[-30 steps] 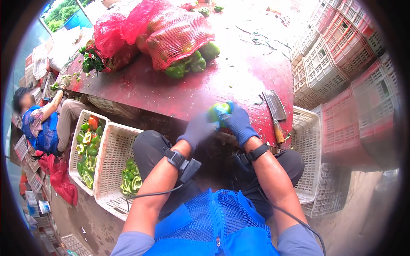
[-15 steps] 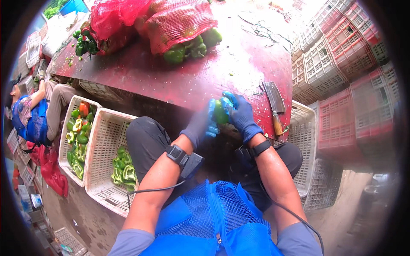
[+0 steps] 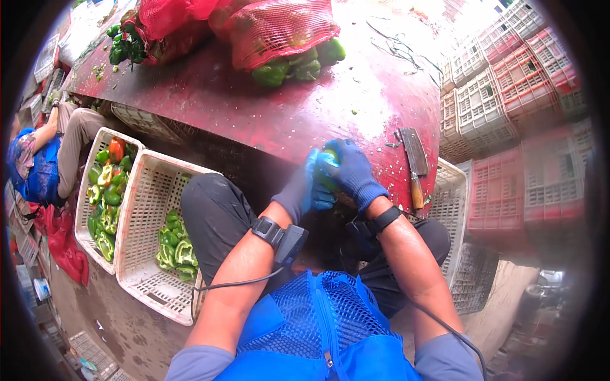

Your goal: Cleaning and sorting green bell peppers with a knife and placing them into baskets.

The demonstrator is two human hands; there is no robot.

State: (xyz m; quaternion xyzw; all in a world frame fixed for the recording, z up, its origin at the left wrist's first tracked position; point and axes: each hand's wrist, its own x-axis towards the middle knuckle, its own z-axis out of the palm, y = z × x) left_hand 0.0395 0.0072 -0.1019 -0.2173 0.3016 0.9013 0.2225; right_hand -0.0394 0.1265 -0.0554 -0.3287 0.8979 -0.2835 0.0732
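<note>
A green bell pepper (image 3: 329, 166) is held between my two gloved hands, in front of the near edge of the red table (image 3: 216, 120). My left hand (image 3: 311, 184) wraps its left side, and my right hand (image 3: 346, 166) closes over its right and top, so only slivers of green show. To the right on the table lies a cleaver (image 3: 415, 159) with a wooden handle, apart from my hands. Red mesh bags (image 3: 283, 32) sit farther back, with whole green peppers (image 3: 298, 68) at the mouth of one.
At my left, one white crate (image 3: 136, 279) holds cut green peppers (image 3: 176, 244); another (image 3: 81, 219) holds green and orange-red ones. A crate (image 3: 448, 190) stands by my right knee. Stacked crates (image 3: 502, 108) rise at the right. A person in a blue vest (image 3: 38, 165) sits far left.
My right hand has closed farther over the pepper, and my fingers now cover more of it. The view has shifted slightly; the cleaver and crates stay in place.
</note>
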